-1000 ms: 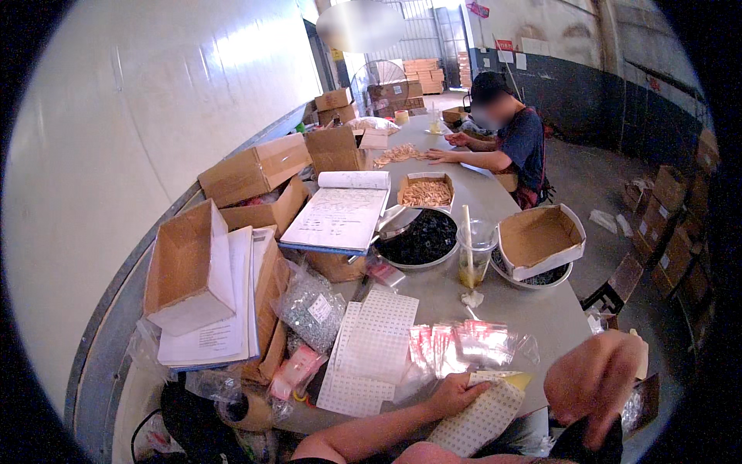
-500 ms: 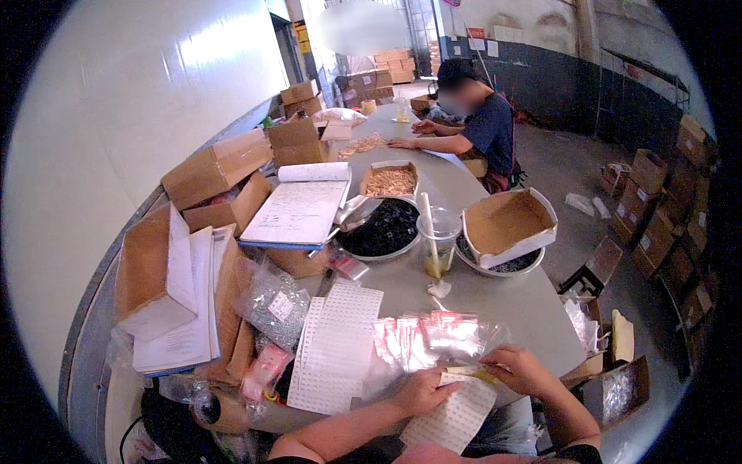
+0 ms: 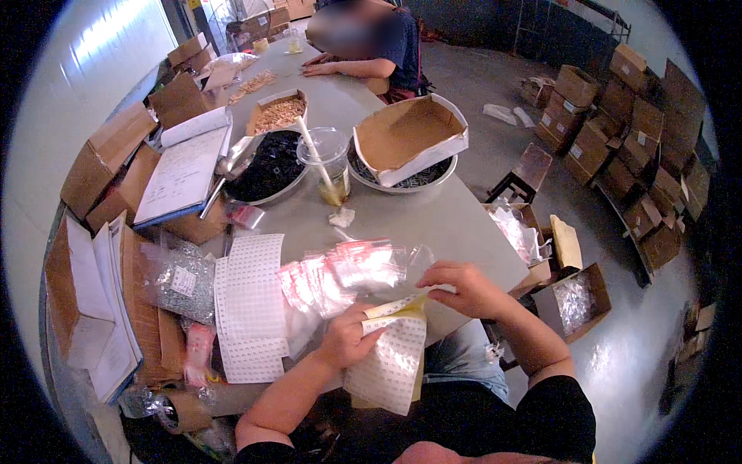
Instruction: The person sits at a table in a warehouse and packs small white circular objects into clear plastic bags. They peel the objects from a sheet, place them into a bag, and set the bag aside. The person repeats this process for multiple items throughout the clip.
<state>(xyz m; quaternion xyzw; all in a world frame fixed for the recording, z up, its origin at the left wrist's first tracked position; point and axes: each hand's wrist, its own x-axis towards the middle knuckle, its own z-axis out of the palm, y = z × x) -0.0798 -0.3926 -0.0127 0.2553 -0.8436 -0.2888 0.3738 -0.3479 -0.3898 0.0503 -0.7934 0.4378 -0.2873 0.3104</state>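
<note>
**Work State, Left to Right: Much Appears Left**

I am monitoring the bench remotely and reading it from the left. A clear plastic bag of small silvery-grey pieces (image 3: 182, 271) is lying outside the reach of both hands. Beside it, flat white paper sheets printed with rows of small dark marks (image 3: 251, 290) are overlapping on the smooth grey table (image 3: 433, 224). No hand is touching them, so I am judging this stock as waiting.

Next, a spread pile of small clear plastic bags with red bands (image 3: 317, 282) is lying just beyond the hands. Glare is hiding their surfaces; I am not confirming any of them as finished.

The bare left hand (image 3: 345, 339) is holding a flexible white printed sheet with yellow backing (image 3: 390, 359), its grip narrow at the sheet's upper left. This sheet is hanging in front of the person's body at the near table edge, its top folding over and showing yellow. Rows of marks are covering most of its visible face, so I am judging the larger share as left; whether any pieces are missing, I cannot tell.

The bare right hand (image 3: 462, 288) is hovering at the sheet's upper right corner, thumb and forefinger standing close together. Whether they are pinching anything, I cannot tell.
</note>
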